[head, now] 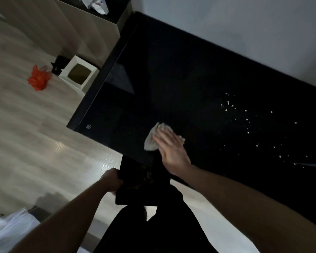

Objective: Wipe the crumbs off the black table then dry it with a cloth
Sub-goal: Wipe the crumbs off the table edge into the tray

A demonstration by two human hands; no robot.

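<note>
The glossy black table (171,73) fills the upper right of the head view. Several white crumbs (248,123) lie scattered over its right part. My right hand (171,150) presses flat on a crumpled grey-white cloth (151,141) near the table's front edge, left of the crumbs. My left hand (111,181) grips a flat black tray-like object (135,187) held just below the table's front edge, under the cloth. What lies on that object is too dark to tell.
A white square bin (78,73) stands on the wooden floor by the table's left end, with a small black item (57,65) and a crumpled red bag (38,79) beside it. A pale wall runs behind the table. A counter with crumpled paper (97,5) is at the top.
</note>
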